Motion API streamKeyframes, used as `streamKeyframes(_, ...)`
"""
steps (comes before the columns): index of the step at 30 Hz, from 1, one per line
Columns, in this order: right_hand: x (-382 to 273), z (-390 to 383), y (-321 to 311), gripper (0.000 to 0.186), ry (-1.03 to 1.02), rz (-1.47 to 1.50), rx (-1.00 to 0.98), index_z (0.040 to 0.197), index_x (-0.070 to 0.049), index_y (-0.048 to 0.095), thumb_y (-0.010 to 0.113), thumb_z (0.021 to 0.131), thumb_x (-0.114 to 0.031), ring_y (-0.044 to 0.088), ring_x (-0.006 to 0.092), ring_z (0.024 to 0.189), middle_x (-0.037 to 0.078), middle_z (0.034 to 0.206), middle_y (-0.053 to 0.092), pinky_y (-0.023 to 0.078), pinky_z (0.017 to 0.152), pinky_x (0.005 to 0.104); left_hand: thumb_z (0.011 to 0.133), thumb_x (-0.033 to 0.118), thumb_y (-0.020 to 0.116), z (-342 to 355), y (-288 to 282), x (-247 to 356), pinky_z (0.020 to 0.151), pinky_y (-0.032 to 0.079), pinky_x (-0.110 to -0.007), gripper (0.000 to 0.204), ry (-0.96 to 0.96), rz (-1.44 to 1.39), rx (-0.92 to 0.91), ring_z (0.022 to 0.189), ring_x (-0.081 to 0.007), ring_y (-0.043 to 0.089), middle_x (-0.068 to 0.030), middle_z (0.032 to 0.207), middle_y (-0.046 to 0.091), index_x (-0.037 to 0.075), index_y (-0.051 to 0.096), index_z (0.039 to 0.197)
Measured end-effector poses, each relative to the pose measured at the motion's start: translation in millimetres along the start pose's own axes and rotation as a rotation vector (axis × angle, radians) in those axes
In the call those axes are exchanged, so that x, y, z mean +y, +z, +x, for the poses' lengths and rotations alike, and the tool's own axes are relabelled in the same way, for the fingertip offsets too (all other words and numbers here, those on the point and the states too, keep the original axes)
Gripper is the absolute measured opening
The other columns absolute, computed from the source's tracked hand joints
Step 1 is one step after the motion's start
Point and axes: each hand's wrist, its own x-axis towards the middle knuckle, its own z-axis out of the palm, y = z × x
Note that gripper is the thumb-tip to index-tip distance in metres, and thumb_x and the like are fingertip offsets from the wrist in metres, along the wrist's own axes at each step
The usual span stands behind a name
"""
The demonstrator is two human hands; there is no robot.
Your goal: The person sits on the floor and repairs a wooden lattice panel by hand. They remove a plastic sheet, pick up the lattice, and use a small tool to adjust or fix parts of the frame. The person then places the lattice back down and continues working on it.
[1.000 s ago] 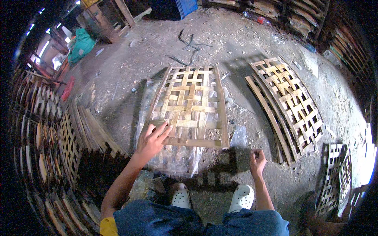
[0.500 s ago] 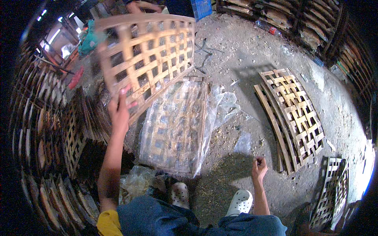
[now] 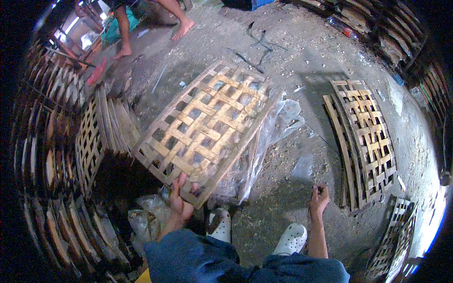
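My left hand (image 3: 180, 203) grips the near edge of a woven bamboo lattice tray (image 3: 203, 125), thumb on top. The tray slants away from me above another lattice panel wrapped in clear plastic (image 3: 255, 162), which it mostly hides. My right hand (image 3: 319, 197) hovers near my right knee with its fingers curled closed. Whether something small is in it I cannot make out. To its right, a stack of similar lattice trays (image 3: 370, 141) lies on the floor.
More lattice trays lean at the left (image 3: 89, 137) and lower right (image 3: 391, 236). Crumpled plastic (image 3: 148, 214) lies by my left foot. Dark twisted strips (image 3: 262, 47) lie on the floor ahead. A barefoot person (image 3: 181, 23) stands at the far left. Racks line both sides.
The lattice tray has come down and nearer from its raised, tilted position, with my left hand still gripping it. My right hand stays curled. The other person's legs now show at the far left.
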Motion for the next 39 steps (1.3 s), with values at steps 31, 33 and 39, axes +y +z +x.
streamKeyframes(31, 11.4, 4.8, 3.3, 0.018, -0.050, -0.011, -0.028, 0.098, -0.002, 0.067, 0.070, 0.094, -0.019, 0.060, 0.0154, 0.075, 0.007, 0.083, 0.067, 0.050, 0.071, 0.0328, 0.106, 0.039, 0.054, 0.7, -13.6, -113.7, 0.071, 0.065, -0.042, 0.042, -0.570, 0.406, -0.044, 0.080, -0.0246, 0.070, -0.0141, 0.102, 0.066, -0.001, 0.055, 0.118)
streamKeyframes(33, 17.8, 4.9, 0.7, 0.020, -0.005, -0.007, -0.043, 0.099, -0.001, 0.068, 0.070, 0.094, -0.021, 0.061, 0.0160, 0.076, 0.009, 0.084, 0.068, 0.051, 0.073, 0.0331, 0.106, 0.037, 0.055, -2.9, -21.2, -119.0, 0.067, 0.065, -0.041, 0.039, -0.546, 0.404, 0.000, 0.077, -0.0235, 0.069, -0.0128, 0.097, 0.066, -0.001, 0.055, 0.114)
streamKeyframes(39, -0.4, 3.2, -5.7, 0.022, 0.042, -0.091, -0.090, 0.101, -0.001, 0.068, 0.070, 0.093, -0.021, 0.066, 0.0205, 0.080, 0.013, 0.089, 0.071, 0.052, 0.078, 0.0349, 0.106, 0.034, 0.055, -0.8, -34.4, -110.0, 0.060, 0.064, -0.038, 0.035, -0.547, 0.485, 0.003, 0.068, -0.0206, 0.067, -0.0099, 0.086, 0.064, -0.001, 0.057, 0.106)
